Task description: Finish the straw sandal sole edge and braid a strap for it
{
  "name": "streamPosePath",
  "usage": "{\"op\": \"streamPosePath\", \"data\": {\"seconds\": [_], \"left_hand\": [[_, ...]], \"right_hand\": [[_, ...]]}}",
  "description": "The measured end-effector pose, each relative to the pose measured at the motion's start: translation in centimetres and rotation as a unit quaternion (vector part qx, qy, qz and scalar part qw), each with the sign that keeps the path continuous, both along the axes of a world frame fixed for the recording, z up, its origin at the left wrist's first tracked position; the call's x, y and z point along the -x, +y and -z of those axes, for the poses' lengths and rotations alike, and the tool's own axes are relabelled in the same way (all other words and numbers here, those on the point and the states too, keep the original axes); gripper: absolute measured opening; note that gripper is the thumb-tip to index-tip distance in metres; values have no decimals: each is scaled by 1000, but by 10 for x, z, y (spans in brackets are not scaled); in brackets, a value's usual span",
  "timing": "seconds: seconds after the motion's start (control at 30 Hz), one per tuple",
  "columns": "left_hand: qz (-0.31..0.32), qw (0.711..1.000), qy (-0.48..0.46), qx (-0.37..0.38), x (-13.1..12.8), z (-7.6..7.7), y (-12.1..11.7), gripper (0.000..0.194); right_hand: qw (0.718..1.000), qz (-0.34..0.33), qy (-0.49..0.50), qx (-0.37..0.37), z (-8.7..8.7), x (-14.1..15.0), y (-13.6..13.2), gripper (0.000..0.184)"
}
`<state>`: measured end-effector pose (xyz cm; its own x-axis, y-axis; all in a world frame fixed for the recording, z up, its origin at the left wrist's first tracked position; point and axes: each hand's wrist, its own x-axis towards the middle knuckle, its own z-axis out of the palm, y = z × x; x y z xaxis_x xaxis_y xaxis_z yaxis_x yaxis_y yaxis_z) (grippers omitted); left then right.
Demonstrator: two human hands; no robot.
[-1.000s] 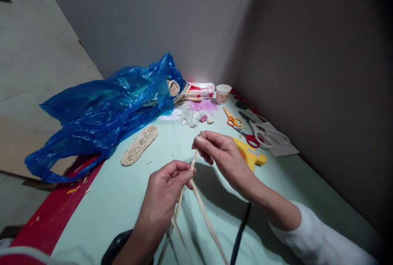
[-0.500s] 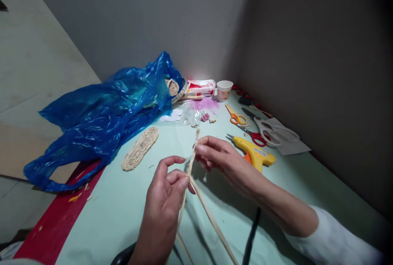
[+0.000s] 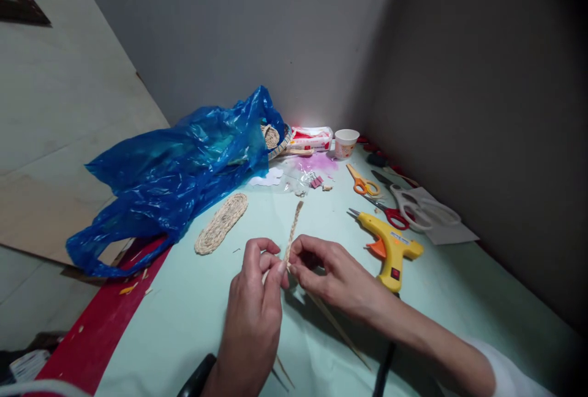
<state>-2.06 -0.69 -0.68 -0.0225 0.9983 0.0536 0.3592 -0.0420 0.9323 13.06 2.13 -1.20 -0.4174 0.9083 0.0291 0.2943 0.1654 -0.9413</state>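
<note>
A short, pale plaited straw braid [image 3: 294,230] points away from me, its loose strands [image 3: 337,326] trailing down toward the table's near side. My left hand [image 3: 258,305] pinches the lower end of the plait between thumb and fingers. Close against it, my right hand [image 3: 321,268] grips the braid at the same spot from the right. The exact finger contact is partly hidden. Left of the braid lies a flat oval coil of woven straw [image 3: 221,223]. To the right of my right hand rests a yellow glue gun [image 3: 389,244] with an orange trigger.
A blue plastic bag [image 3: 184,170] holds straw coils at the back left. Orange scissors [image 3: 362,181], red-handled scissors [image 3: 394,217] and white-handled scissors [image 3: 413,207] lie at right. A paper cup [image 3: 346,143] and red-white packet [image 3: 312,138] stand near the wall. Pink clips [image 3: 316,182] lie mid-table.
My right hand has come down along the braid to meet my left hand at its lower end. The view has shifted slightly, so the table things appear farther right.
</note>
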Motion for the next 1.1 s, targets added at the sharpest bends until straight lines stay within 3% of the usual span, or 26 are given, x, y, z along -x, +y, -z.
{"op": "streamPosePath", "data": {"seconds": [0.23,0.37,0.5,0.63,0.8,0.93,1.1], "left_hand": [[22,999,-2,23,3,1,6,8],[55,996,-44,53,6,2,7,9],[59,993,-75,64,8,2,5,11],[45,998,-31,41,7,1,4,8],[2,986,145,-86,8,2,8,20],[-35,951,210,-225,5,7,4,19],[-13,888,275,-367,-3,14,-4,18]], "right_hand": [[999,-13,17,39,-7,4,-8,16],[999,-9,52,15,-3,2,-4,22],[994,-3,98,43,4,2,-1,25],[988,22,133,70,6,7,-2,33],[982,92,143,80,8,10,3,38],[977,106,176,65,9,11,5,38],[965,125,216,82,7,9,3,36]]}}
